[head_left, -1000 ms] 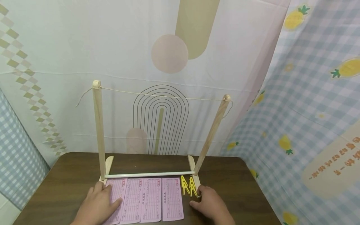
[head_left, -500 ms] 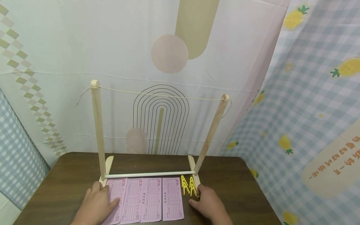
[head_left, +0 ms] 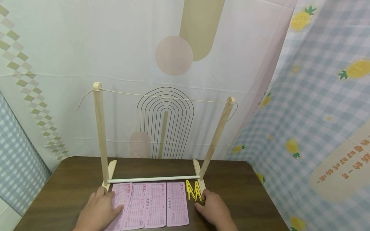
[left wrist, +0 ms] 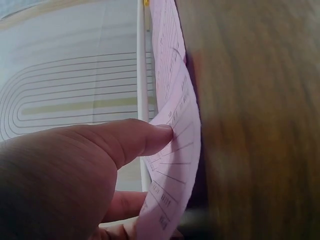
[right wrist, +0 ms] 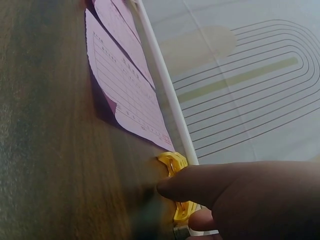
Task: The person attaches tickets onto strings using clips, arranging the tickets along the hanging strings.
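Several pink printed slips lie in a row on the table, among them the rightmost slip (head_left: 177, 205). My left hand (head_left: 98, 208) holds the leftmost slip (left wrist: 180, 145) between thumb and fingers; the left wrist view shows it bowed upward. That hand is also by the stand's left foot. Near the front of the right foot (head_left: 201, 184), my right hand (head_left: 215, 208) rests on the table with its thumb stretched toward several yellow clothespins (head_left: 198, 192). In the right wrist view the thumb partly covers the clothespins (right wrist: 172, 161). Its other fingertips are mostly hidden.
A wooden stand has a left post (head_left: 100, 134), a right post (head_left: 216, 139) and a white crossbar (head_left: 153, 179) behind the slips. A thin string (head_left: 164, 97) joins the post tops. Patterned cloth (head_left: 72, 48) hangs behind the brown table (head_left: 245, 199).
The leftmost slip's top has shifted right and now overlaps its neighbour. The stand's post tops have moved slightly left. Both hands have barely moved.
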Motion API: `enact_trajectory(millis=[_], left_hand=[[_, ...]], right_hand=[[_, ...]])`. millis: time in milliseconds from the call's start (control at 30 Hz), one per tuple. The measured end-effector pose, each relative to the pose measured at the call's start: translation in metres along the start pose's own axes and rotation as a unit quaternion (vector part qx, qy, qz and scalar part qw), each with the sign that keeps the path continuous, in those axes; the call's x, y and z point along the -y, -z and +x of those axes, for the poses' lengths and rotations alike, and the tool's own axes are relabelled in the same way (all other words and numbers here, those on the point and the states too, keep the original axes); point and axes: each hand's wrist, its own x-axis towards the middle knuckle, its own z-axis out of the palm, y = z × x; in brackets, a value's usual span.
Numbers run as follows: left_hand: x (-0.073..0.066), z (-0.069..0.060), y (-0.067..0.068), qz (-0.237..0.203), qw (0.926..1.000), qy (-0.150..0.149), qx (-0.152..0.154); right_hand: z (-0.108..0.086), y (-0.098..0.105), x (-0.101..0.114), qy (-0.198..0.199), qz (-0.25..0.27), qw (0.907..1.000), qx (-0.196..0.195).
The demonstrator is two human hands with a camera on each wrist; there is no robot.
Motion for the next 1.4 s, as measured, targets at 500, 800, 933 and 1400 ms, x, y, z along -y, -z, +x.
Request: enact_trajectory(millis=[500,800,933,1400], left_hand=[[-0.0040,-0.0001,-0.0004,0.003,0.9999,-0.008,-0.010],[-0.0008,0.0006,-0.0023,0.005,0.9999,-0.013,-0.003],[-0.0017,0.0006,-0.0017,0.001,0.9998,-0.018,-0.005],[-0.0006,0.0008,-0.0016,-0.040,0.9989,-0.017,0.017]], right_hand=[[0.0010,-0.0041,0.0010,-0.018,-0.014,0.9995,-0.024],[0.0017,-0.0054,-0.0015,-0.016,-0.021,0.9991,-0.033],[0.0030,-0.0081,-0.0027,-0.018,-0.018,0.9986,-0.047],[0.0047,-0.0085,0.0005,-0.043,0.026,0.9971,-0.057]])
